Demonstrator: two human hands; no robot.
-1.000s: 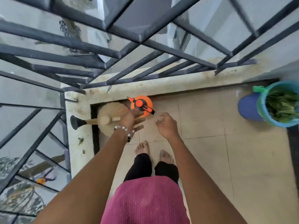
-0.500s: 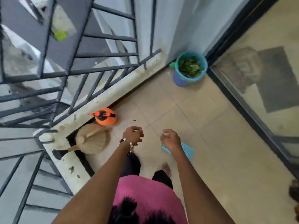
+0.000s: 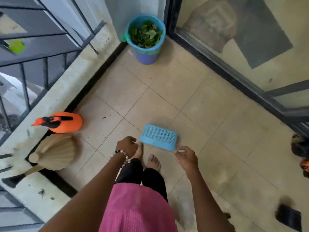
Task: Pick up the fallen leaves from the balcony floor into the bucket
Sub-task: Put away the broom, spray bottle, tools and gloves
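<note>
Leaves (image 3: 145, 36) heaped, crumpled green, in round blue plastic bucket (image 3: 147, 55)

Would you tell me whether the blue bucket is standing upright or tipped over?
Upright: the bucket stands on its base, its open mouth showing leaves.

Both bare forearms reach forward and downward from the bottom of the view, roughly parallel and apart. The left hand (image 3: 127, 146) has its fingers curled inward toward the palm; whether they hold anything small cannot be told. A bracelet of white and dark beads (image 3: 120, 156) circles the left wrist. The right hand (image 3: 185, 156) is seen from the back, its fingers loosely bent with the thumb and forefinger extended forward, gripping nothing visible. Two bare feet (image 3: 153, 162) stand side by side below, between the hands.
</note>
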